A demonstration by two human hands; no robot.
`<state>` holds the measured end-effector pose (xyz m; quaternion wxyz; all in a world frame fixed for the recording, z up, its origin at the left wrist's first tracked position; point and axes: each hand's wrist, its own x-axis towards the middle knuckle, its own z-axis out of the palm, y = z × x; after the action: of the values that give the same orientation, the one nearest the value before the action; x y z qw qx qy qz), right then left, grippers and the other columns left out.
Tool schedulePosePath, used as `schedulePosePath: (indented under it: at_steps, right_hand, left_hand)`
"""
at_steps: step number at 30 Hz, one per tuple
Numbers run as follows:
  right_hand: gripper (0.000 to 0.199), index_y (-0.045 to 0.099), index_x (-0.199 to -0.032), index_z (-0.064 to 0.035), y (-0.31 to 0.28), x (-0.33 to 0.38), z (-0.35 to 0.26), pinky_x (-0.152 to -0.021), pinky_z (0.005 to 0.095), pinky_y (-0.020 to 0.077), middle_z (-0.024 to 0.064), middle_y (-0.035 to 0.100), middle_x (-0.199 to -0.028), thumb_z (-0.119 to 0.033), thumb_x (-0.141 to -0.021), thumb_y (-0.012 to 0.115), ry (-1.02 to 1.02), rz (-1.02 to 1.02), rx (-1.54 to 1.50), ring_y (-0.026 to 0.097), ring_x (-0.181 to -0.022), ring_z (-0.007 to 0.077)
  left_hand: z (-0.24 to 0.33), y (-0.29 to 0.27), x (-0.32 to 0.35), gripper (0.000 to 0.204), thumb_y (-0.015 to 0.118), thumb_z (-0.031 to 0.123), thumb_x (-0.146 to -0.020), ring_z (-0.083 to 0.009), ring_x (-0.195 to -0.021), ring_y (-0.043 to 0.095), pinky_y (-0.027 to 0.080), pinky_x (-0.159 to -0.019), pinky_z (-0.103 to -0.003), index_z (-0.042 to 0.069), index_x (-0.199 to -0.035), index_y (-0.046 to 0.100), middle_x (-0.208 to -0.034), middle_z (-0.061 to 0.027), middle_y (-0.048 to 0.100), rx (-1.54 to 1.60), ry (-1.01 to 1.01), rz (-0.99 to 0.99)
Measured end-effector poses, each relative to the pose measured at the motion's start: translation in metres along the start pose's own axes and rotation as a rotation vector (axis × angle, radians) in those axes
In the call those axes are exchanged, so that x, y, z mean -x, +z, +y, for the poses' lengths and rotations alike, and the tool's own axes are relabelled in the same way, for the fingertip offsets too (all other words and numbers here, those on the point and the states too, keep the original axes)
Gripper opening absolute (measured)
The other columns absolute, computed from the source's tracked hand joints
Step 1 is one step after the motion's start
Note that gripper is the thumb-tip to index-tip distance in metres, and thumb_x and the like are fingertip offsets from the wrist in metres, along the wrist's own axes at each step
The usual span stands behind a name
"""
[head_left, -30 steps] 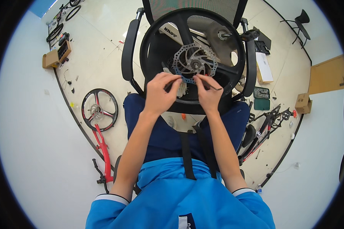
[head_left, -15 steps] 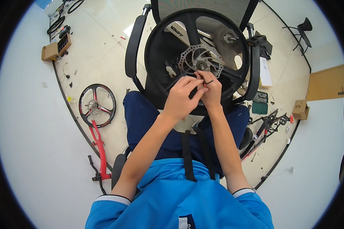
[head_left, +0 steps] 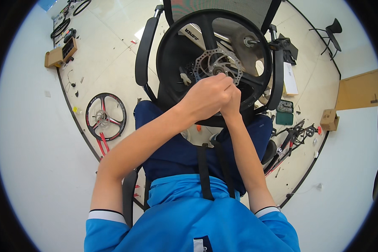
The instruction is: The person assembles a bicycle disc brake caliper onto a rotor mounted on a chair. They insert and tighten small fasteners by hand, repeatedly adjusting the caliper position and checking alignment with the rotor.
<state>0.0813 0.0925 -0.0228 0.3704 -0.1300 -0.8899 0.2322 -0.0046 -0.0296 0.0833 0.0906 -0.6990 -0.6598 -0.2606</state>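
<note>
A black spoked wheel (head_left: pixel 163 46) lies flat across the seat of an office chair in front of me. At its hub sits a silver, hole-pierced disc brake rotor (head_left: pixel 202 60). My left hand (head_left: pixel 208 94) is closed, its fingertips at the lower side of the rotor's centre. Against it, my right hand (head_left: pixel 231 100) is closed too, partly covered by the left. The two hands touch over the near part of the rotor. Whatever is between their fingers is hidden.
Armrests (head_left: pixel 143 63) flank the wheel. A white frame part (head_left: pixel 196 37) lies beneath it, by a pale glove-like scrap (head_left: pixel 185 78). On the floor are a red-and-black wheel (head_left: pixel 106 116) at left, a green case (head_left: pixel 284 118), a bike frame (head_left: pixel 290 140) and a cardboard box (head_left: pixel 329 120) at right.
Both hands have moved up toward the rotor's centre and drawn together. The short dark rod that showed at my right hand is out of sight. My left elbow has swung outward.
</note>
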Motion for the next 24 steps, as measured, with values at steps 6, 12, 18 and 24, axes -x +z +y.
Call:
schedulePosePath:
  at_steps: [6,12,18,24]
  right_hand:
    - [0.012,0.068,-0.092,-0.0058,0.013,0.008,0.0,-0.06,0.0375,0.0547,0.0091,0.069,-0.082,-0.014,-0.082,0.071,0.087,0.131,-0.151,0.07,-0.072,0.0299]
    - [0.017,0.07,-0.095,-0.0054,0.017,0.004,-0.007,-0.061,0.034,0.0554,0.0072,0.072,-0.089,-0.011,-0.081,0.078,0.097,0.123,0.015,0.07,-0.072,0.0261]
    - [0.029,0.074,-0.104,-0.0022,-0.01,-0.002,-0.037,-0.075,0.0332,0.0594,0.0112,0.075,-0.103,0.003,-0.076,0.077,-0.083,0.157,-0.198,0.073,-0.087,0.027]
    - [0.033,0.075,-0.108,-0.0018,-0.011,0.002,-0.034,-0.077,0.034,0.0602,0.0138,0.075,-0.107,0.009,-0.077,0.073,-0.065,0.086,-0.258,0.074,-0.091,0.028]
  left_hand:
    - [-0.025,0.001,-0.012,0.017,0.068,0.004,-0.068,-0.0253,-0.1,0.066,0.06,-0.086,-0.034,-0.003,-0.083,0.068,-0.094,-0.0087,0.062,-0.154,0.483,-0.079]
    - [-0.054,-0.007,-0.003,0.01,0.069,0.008,-0.066,-0.0226,-0.081,0.061,0.058,-0.076,-0.031,0.002,-0.064,0.062,-0.081,-0.0081,0.051,-0.158,0.796,-0.119]
    - [-0.058,-0.018,0.019,0.009,0.069,0.008,-0.067,-0.0218,-0.084,0.061,0.057,-0.079,-0.033,0.002,-0.07,0.064,-0.086,-0.0064,0.054,-0.145,0.712,-0.057]
    - [-0.042,-0.021,0.038,0.02,0.072,0.002,-0.074,-0.028,-0.095,0.068,0.058,-0.081,-0.036,-0.001,-0.093,0.072,-0.106,-0.0098,0.069,0.112,0.272,-0.039]
